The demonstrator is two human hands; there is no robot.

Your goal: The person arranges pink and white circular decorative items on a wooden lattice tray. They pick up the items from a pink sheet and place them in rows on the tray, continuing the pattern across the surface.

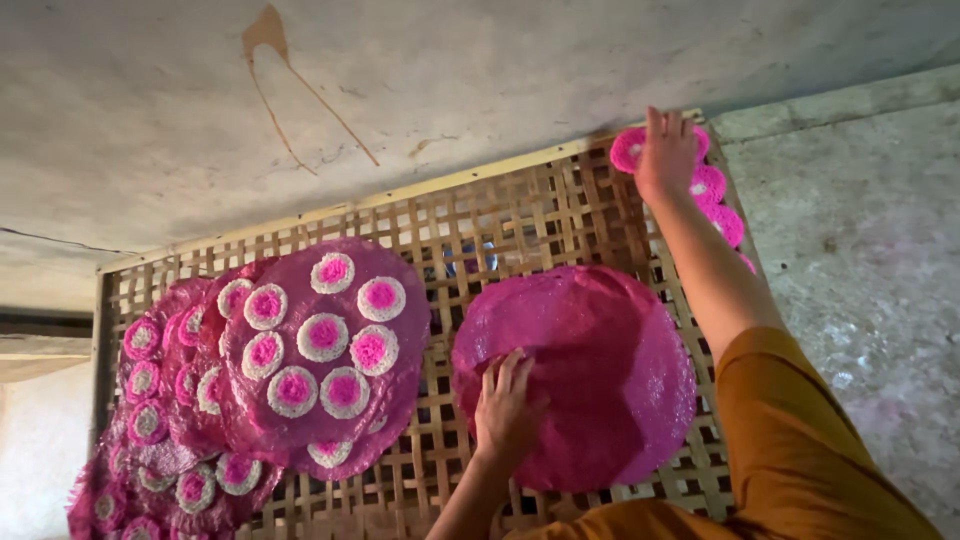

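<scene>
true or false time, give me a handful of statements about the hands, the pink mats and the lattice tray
1. The left hand rests on a bare round pink mat with no discs on it. True.
2. The right hand hangs in the air, far from any disc. False: it reaches to the far corner of the bamboo lattice tray and touches a small pink disc there.
3. The stacked mats on the left carry pink-and-white discs. True.
4. The small discs near the right hand lie in a row along the tray's right edge. True.
5. The tray is solid metal. False: it is an open woven lattice of pale strips.
</scene>
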